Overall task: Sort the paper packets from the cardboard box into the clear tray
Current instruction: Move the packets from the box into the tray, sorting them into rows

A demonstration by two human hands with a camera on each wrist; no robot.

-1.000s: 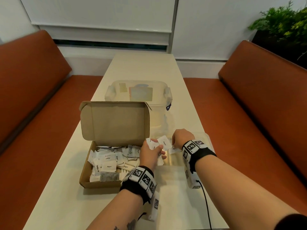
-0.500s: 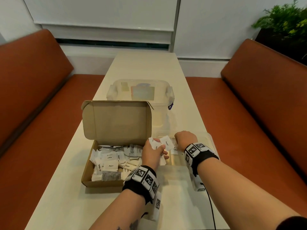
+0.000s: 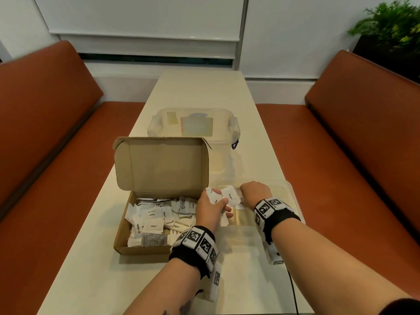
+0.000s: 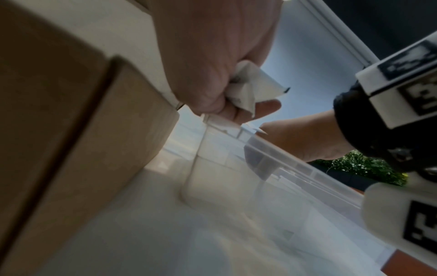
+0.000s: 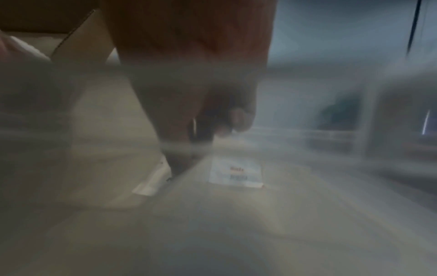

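While the cardboard box [image 3: 145,223] sits open on the cream table [image 3: 91,258] with its lid standing upright, both hands work just to its right, over the clear tray [image 3: 288,192]. The left hand [image 3: 210,211] has its fingers curled round a small bunch of white paper packets [image 3: 213,197]; the left wrist view shows the crumpled packet edges [image 4: 250,87] poking out between thumb and fingers. One packet [image 3: 230,196] stands between the two hands, and it reads "Pepper" in black. The right hand [image 3: 255,193] is knuckles-up inside the tray's near left part, fingers bent downward; whether they pinch anything, I cannot tell, as the right wrist view is badly blurred. That same view shows a flat packet [image 5: 236,174] lying on the tray floor with red and blue print, too smeared to read.

Back in the box, there's a loose heap of packets: "Pepper" [image 3: 153,225] on several, "Stevia" [image 3: 183,204] on one near the back right, "Sugar" [image 3: 176,226] on a tan one, and "White S…" [image 3: 137,227] cut off at the left wall. A grey packet with fine print [image 3: 151,240] lies at the front; its text is too small to read.

Beyond the box stands a clear lidded tub [image 3: 193,126] with clip handles and stickers on its lid. Both wrists wear black bands with square black-and-white code markers [image 3: 269,206].
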